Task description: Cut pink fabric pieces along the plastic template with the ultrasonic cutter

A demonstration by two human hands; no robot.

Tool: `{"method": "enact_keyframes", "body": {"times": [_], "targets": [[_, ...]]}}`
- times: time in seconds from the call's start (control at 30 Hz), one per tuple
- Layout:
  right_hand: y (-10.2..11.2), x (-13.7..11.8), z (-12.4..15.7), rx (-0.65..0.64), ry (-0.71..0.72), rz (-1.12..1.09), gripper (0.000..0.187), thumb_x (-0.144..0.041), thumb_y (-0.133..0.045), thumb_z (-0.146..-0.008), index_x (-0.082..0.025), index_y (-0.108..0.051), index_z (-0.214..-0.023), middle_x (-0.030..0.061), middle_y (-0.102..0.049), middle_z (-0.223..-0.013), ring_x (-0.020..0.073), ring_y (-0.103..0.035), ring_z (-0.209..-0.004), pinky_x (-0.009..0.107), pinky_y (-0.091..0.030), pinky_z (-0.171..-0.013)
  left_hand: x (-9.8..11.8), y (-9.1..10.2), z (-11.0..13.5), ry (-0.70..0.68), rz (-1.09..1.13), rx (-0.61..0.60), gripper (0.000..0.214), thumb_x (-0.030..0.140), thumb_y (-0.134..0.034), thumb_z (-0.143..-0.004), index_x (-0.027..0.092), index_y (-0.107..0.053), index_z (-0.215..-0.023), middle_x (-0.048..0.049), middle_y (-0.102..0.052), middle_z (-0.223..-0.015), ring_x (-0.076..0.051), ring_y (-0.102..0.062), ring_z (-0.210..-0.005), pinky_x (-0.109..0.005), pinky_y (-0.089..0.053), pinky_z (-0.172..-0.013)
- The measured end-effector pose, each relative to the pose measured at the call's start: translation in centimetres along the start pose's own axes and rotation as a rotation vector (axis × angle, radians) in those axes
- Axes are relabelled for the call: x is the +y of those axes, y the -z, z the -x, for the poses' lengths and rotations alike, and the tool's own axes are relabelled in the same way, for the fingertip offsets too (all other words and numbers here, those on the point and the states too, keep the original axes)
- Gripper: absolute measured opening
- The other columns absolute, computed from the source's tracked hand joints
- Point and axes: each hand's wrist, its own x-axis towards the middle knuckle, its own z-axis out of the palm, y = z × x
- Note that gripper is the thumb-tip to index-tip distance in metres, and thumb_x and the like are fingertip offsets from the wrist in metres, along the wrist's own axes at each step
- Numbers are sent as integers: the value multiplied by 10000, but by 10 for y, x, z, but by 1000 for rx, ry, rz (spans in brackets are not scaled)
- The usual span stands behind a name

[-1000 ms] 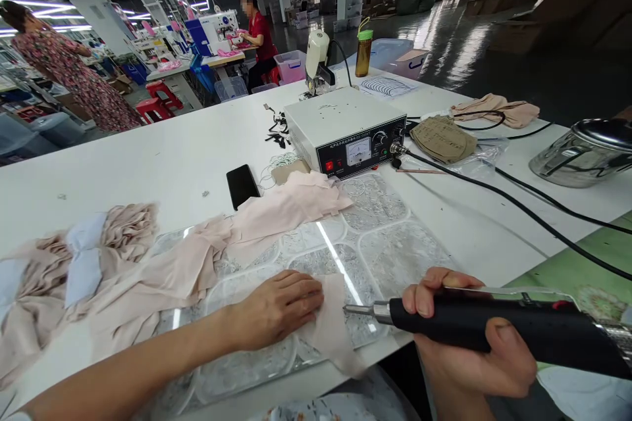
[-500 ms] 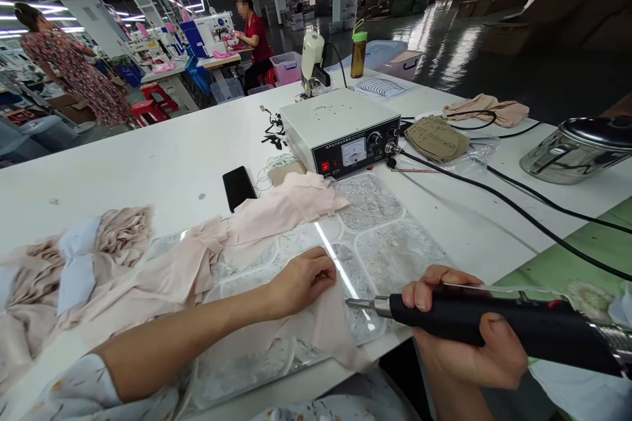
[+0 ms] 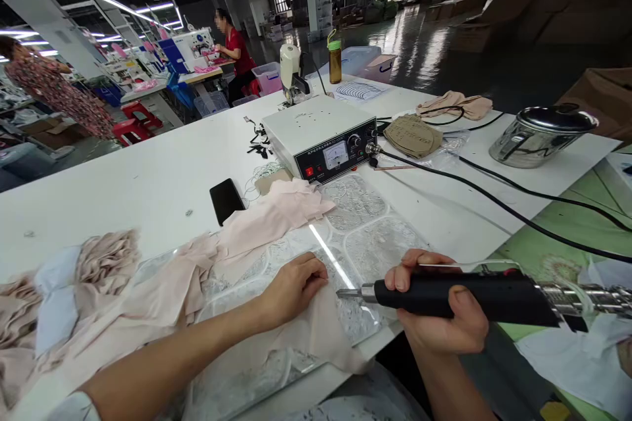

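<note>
My left hand (image 3: pixel 295 289) is closed, its fingertips pinching a sheer pale pink fabric piece (image 3: pixel 326 335) that drapes over the clear plastic mat (image 3: pixel 380 250). My right hand (image 3: pixel 439 309) wraps around an ultrasonic cutter (image 3: pixel 474 296) with a thick black body. Its slim metal tip points left, close to the fabric beside my left fingertips; whether they touch I cannot tell. Behind my left hand lies a heap of pink fabric pieces (image 3: pixel 276 210). More beige fabric, bundled with a pale blue band (image 3: pixel 56 299), rests at the left.
A control box (image 3: pixel 316 135) with a meter and black cable stands behind the mat. Around it are a phone (image 3: pixel 226 200), tan fabric pieces (image 3: pixel 413 136), a steel pot (image 3: pixel 538 141), a bottle (image 3: pixel 334 64) and a cream-coloured machine (image 3: pixel 291 72). Two people are in the background.
The view has shifted slightly to the right. The metal tip has come closer to my left fingertips and the pinched fabric. Both hands keep their grips.
</note>
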Motion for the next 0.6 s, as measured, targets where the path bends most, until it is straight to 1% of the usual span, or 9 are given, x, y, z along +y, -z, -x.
{"method": "enact_keyframes", "body": {"times": [0.13, 0.23, 0.3, 0.4, 0.47, 0.53, 0.6], "targets": [[-1, 5, -6, 13, 36, -19, 255, -394, -564, -683, -198, -686, -791, 16, -601, -739, 111, -535, -438, 297, -457, -425, -2, 5, 2, -15, 26, -14, 120, 168, -492, -896, 163, -589, -825, -33, -597, -889, -131, -567, -739, -219, -466, -633], [-6, 9, -5, 3, 18, -39, 243, -382, -557, -692, -197, -681, -788, 11, -599, -744, 105, -543, -441, 293, -465, -434, -4, 6, 1, -41, 29, -9, 120, 161, -502, -893, 166, -602, -826, -25, -601, -870, -124, -570, -727, -204, -461, -615], [-10, 12, -3, -12, -11, -52, 237, -374, -553, -699, -194, -679, -790, 10, -598, -742, 106, -546, -438, 291, -466, -430, -6, 4, 1, -59, 18, 19, 108, 151, -511, -889, 168, -600, -830, -17, -600, -844, -117, -561, -702, -199, -456, -601], [-13, 14, 1, -31, -39, -71, 242, -380, -559, -697, -192, -678, -793, 6, -595, -732, 106, -545, -433, 285, -463, -420, -8, 1, 4, -97, -12, 101, 69, 154, -510, -900, 161, -566, -862, -22, -585, -839, -113, -541, -672, -200, -453, -577], [-14, 14, 1, -36, -45, -80, 245, -386, -569, -695, -192, -677, -796, 4, -595, -732, 104, -548, -438, 279, -466, -423, -10, 0, 9, -161, -33, 132, 93, 167, -482, -925, 158, -552, -865, -42, -583, -873, -126, -559, -723, -218, -477, -616], [-14, 15, 1, -38, -49, -86, 247, -390, -576, -695, -192, -675, -805, 3, -595, -736, 102, -553, -445, 274, -468, -428, -11, -1, 15, -248, -53, 124, 139, 175, -453, -950, 161, -572, -881, -62, -600, -920, -144, -586, -809, -249, -504, -704], [-14, 16, 1, -42, -58, -91, 246, -391, -582, -698, -190, -672, -808, 3, -593, -739, 101, -557, -448, 269, -468, -431, -12, -1, 20, -359, -116, 115, 161, 165, -437, -969, 166, -598, -979, -77, -621, -979, -158, -600, -876, -277, -514, -774]]}}
